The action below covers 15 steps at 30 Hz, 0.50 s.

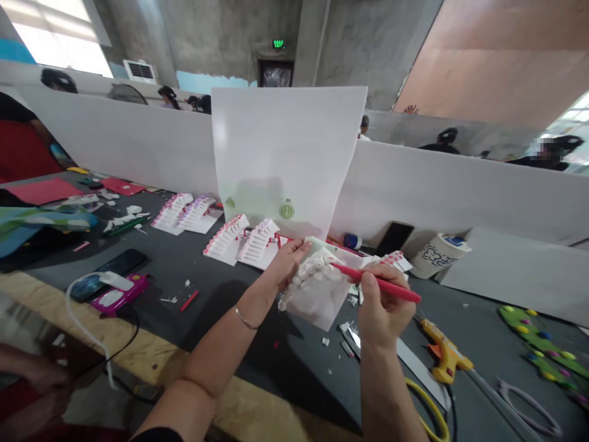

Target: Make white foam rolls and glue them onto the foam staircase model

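My left hand grips the upper left edge of a white card, which is tilted above the table. Small white rounded pieces are clustered in a curved band across the card. Between the thumb and fingers of my right hand is a red pen, its tip touching or very close to the white pieces. Just beyond my left hand stand white cards with stepped rows of strips and pink tips.
A yellow glue gun and scissors lie at right, near a patterned cup and a dark phone. At left are another phone and a magenta device with a cable. A white board stands behind.
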Each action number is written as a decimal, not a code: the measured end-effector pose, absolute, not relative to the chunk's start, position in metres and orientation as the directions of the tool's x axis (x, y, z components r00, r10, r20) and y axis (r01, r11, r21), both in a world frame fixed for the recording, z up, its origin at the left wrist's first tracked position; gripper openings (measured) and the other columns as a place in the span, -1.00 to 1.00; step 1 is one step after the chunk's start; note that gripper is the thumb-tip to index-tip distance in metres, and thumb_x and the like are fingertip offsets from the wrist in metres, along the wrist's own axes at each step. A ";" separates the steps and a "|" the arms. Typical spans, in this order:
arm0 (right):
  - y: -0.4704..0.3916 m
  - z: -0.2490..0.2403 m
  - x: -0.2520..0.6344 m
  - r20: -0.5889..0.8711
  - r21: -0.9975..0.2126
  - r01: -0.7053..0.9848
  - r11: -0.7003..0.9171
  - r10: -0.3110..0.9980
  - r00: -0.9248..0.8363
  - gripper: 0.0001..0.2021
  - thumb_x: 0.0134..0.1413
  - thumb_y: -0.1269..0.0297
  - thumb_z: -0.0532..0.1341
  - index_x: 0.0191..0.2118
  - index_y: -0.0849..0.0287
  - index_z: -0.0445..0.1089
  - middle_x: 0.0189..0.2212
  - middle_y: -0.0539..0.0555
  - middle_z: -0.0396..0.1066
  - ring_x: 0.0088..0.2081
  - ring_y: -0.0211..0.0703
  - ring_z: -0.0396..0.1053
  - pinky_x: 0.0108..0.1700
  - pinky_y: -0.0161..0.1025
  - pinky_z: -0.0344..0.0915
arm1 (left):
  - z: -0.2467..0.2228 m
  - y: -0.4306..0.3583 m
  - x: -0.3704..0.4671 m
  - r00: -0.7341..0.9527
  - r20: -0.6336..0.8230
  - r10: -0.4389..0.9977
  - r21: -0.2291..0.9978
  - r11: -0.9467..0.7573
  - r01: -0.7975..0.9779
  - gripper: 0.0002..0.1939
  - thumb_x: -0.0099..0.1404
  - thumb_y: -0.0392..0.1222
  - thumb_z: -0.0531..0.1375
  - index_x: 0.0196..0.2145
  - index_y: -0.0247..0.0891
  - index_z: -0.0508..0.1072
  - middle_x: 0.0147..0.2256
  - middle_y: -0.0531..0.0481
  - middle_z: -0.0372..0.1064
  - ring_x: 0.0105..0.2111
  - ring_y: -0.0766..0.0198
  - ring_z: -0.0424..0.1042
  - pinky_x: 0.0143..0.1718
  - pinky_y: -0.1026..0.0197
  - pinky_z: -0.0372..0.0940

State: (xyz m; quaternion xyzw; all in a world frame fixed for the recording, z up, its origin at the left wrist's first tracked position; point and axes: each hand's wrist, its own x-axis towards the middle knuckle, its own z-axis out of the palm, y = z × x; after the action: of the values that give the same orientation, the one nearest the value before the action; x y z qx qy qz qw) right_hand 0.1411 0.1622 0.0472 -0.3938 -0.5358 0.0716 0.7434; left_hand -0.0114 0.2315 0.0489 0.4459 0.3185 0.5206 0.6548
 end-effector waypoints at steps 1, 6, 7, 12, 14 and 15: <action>0.163 0.047 0.142 0.735 -0.661 0.295 0.689 0.518 0.437 -0.88 0.06 0.24 0.23 -0.39 0.17 0.36 -0.50 -0.04 0.32 -0.50 -0.24 0.33 -0.37 -0.18 0.31 | 0.049 0.232 -0.012 0.253 0.050 0.966 0.916 0.057 -0.397 -0.54 0.02 0.10 0.34 -0.24 -0.32 0.52 -0.46 -0.01 0.47 -0.44 0.26 0.43 -0.42 0.30 0.26; 0.164 0.049 0.143 0.737 -0.652 0.251 0.715 0.520 0.432 -0.89 0.06 0.26 0.23 -0.39 0.17 0.35 -0.50 -0.04 0.32 -0.52 -0.26 0.33 -0.41 -0.22 0.30 | 0.050 0.232 -0.012 0.262 0.044 0.964 0.917 0.065 -0.394 -0.52 0.01 0.09 0.35 -0.21 -0.33 0.52 -0.50 0.00 0.46 -0.48 0.27 0.42 -0.44 0.30 0.25; 0.164 0.049 0.142 0.740 -0.654 0.262 0.710 0.527 0.418 -0.89 0.05 0.26 0.24 -0.40 0.18 0.35 -0.50 -0.04 0.32 -0.51 -0.25 0.34 -0.41 -0.22 0.30 | 0.050 0.232 -0.011 0.264 0.041 0.964 0.918 0.067 -0.391 -0.51 0.00 0.09 0.35 -0.21 -0.33 0.51 -0.50 0.00 0.46 -0.48 0.27 0.42 -0.44 0.30 0.25; 0.162 0.054 0.142 0.720 -0.665 0.223 0.713 0.532 0.446 -0.91 0.06 0.30 0.24 -0.40 0.18 0.35 -0.51 -0.04 0.32 -0.51 -0.26 0.34 -0.43 -0.26 0.29 | 0.051 0.231 -0.011 0.255 0.049 0.966 0.918 0.057 -0.392 -0.55 0.03 0.08 0.34 -0.23 -0.32 0.52 -0.49 0.00 0.46 -0.47 0.27 0.43 -0.44 0.31 0.25; 0.161 0.056 0.142 0.710 -0.656 0.161 0.737 0.531 0.462 -0.93 0.06 0.32 0.24 -0.40 0.17 0.36 -0.53 -0.05 0.32 -0.53 -0.28 0.33 -0.45 -0.28 0.27 | 0.052 0.230 -0.011 0.255 0.045 0.966 0.920 0.060 -0.388 -0.57 0.05 0.06 0.33 -0.24 -0.32 0.52 -0.49 0.00 0.47 -0.46 0.26 0.43 -0.44 0.31 0.25; 0.161 0.057 0.142 0.709 -0.652 0.138 0.746 0.535 0.459 -0.93 0.05 0.32 0.25 -0.40 0.17 0.36 -0.53 -0.06 0.31 -0.53 -0.28 0.33 -0.45 -0.28 0.27 | 0.052 0.230 -0.011 0.254 0.040 0.966 0.920 0.063 -0.387 -0.59 0.05 0.05 0.33 -0.24 -0.32 0.52 -0.49 0.00 0.47 -0.46 0.27 0.44 -0.44 0.32 0.25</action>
State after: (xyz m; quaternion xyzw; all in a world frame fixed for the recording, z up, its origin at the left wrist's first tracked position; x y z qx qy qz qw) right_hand 0.1418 0.1608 0.0567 -0.3332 -0.5045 0.1263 0.7864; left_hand -0.0106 0.2297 0.0520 0.4473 0.3238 0.5181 0.6533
